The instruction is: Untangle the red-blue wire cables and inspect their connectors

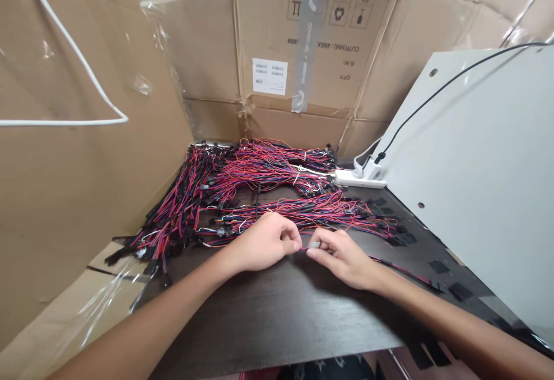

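Observation:
Near the middle of the dark table [277,316], my left hand [273,241] pinches a thin dark wire between thumb and fingertips. Close to its right, my right hand [340,255] pinches the same wire, with a small grey piece [314,245] at its fingertips. Only a short stretch of wire shows between the two hands. Beyond them lies a loose bundle of red, blue and black wires [303,210]. Red and black wire [407,272] emerges past my right wrist and lies on the table; whether it joins the held wire cannot be made out.
Larger wire piles lie at the back [259,166] and at the left [177,201]. A white power strip [359,180] with plugs sits at the back right. Cardboard [208,45] encloses the back and left, a white panel [476,155] the right. Black tape pieces [460,292] line the right edge.

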### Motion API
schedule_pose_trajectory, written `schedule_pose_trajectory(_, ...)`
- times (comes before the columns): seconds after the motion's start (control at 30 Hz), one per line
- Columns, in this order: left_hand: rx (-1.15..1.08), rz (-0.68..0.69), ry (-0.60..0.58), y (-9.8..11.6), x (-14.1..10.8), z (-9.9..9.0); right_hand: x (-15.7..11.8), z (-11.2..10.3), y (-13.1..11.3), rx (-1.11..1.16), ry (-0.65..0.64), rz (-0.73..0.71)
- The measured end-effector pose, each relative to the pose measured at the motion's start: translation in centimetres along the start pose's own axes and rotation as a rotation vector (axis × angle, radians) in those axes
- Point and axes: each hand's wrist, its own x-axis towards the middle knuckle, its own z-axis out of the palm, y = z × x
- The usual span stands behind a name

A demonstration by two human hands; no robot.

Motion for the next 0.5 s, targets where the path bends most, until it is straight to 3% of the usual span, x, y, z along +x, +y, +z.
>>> schedule_pose_trajectory(0.3, 0.568, 0.217, 0.127, 1.5, -1.7, 1.4, 0.2, 0.5, 0.3, -0.006, -0.012, 0.045)
schedule_pose_trajectory(0.5, 0.339, 0.158, 0.119, 0.5, -1.2, 2.1, 0.6, 0.5, 0.3, 0.087, -0.023, 0.036)
